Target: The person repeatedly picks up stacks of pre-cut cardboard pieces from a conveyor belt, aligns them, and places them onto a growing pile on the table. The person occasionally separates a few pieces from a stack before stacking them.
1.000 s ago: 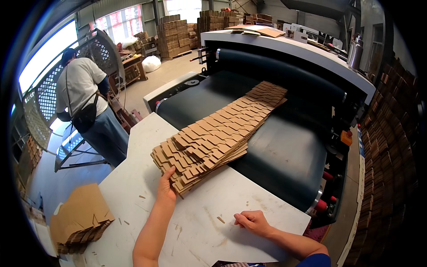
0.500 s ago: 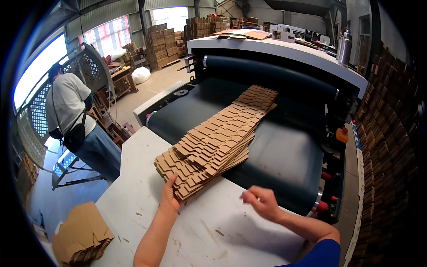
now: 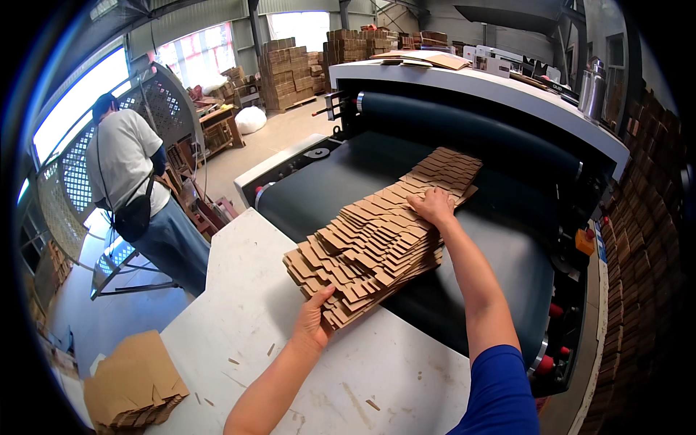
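A long fanned stack of brown die-cut cardboard pieces (image 3: 377,239) lies slantwise from the white tabletop onto the dark belt of a machine. The pieces overlap like shingles and have notched edges. At the stack's near end, my left hand (image 3: 315,319) grips the lower corner, its thumb on top and its fingers mostly hidden beneath. Farther up, my right hand (image 3: 434,206) reaches over the right edge of the stack. Its fingers are bent and closed on the upper layers of cardboard; the fingertips are partly hidden.
The dark belt (image 3: 478,254) runs under a roller (image 3: 464,127). White table (image 3: 232,319) carries small cardboard scraps. Another cardboard stack (image 3: 134,377) sits at lower left. A person (image 3: 134,174) stands at left. Cardboard piles (image 3: 641,275) line the right; an orange switch box (image 3: 584,243) is beside the belt.
My right hand has gone from above the white table forward onto the cardboard stack. My left hand keeps hold of the near end, where the pieces now lie differently. The view has shifted slightly.
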Action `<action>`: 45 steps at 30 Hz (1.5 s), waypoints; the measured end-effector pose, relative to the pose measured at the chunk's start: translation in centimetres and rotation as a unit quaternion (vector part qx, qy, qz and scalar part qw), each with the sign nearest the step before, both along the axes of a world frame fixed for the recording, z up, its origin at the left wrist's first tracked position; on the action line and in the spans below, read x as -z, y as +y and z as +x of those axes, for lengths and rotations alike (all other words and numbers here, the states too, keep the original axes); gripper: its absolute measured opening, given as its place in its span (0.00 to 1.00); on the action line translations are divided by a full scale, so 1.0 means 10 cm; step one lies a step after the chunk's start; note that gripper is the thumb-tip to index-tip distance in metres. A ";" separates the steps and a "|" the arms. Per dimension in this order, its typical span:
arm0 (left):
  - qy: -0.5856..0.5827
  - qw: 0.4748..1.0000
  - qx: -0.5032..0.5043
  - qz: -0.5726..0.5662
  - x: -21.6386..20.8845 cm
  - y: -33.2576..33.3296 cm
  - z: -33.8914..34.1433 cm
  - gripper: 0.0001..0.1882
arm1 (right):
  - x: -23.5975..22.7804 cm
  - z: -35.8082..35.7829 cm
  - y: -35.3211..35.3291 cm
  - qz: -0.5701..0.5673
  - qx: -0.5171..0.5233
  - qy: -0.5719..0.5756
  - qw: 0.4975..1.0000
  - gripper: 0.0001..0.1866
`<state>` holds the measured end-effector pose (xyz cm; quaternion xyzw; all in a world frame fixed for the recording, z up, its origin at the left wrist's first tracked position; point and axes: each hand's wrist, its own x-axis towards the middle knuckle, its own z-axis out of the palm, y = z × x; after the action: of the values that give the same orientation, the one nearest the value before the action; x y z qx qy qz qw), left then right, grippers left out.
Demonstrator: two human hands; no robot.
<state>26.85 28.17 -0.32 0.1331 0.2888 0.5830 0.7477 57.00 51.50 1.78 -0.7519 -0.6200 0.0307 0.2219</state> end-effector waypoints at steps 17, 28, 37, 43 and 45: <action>-0.005 0.992 -0.116 -0.056 0.24 -2.43 -1.57 0.32 | -0.53 -1.20 -2.05 -0.123 -0.278 0.059 0.951 0.41; 0.125 0.985 -0.082 -0.081 -0.19 -2.45 -1.60 0.30 | 0.07 -2.11 -2.06 -0.172 -0.229 -0.009 0.958 0.51; 0.355 0.919 -0.145 0.097 -0.73 -3.31 -1.08 0.24 | -0.65 -2.56 -3.17 0.066 -0.397 0.275 0.873 0.30; 0.745 0.584 -0.172 0.272 -0.30 -4.15 -0.66 0.45 | -0.25 -2.18 -4.00 0.162 -0.486 0.375 0.773 0.36; 0.663 0.677 -0.099 0.303 -0.04 -4.24 -0.67 0.51 | 0.03 -2.00 -4.18 0.099 -0.488 0.434 0.751 0.46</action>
<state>20.15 -14.23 0.07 0.6747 0.5280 0.4679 0.2170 36.96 9.65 1.47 -0.2265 -0.7396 0.3959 0.4950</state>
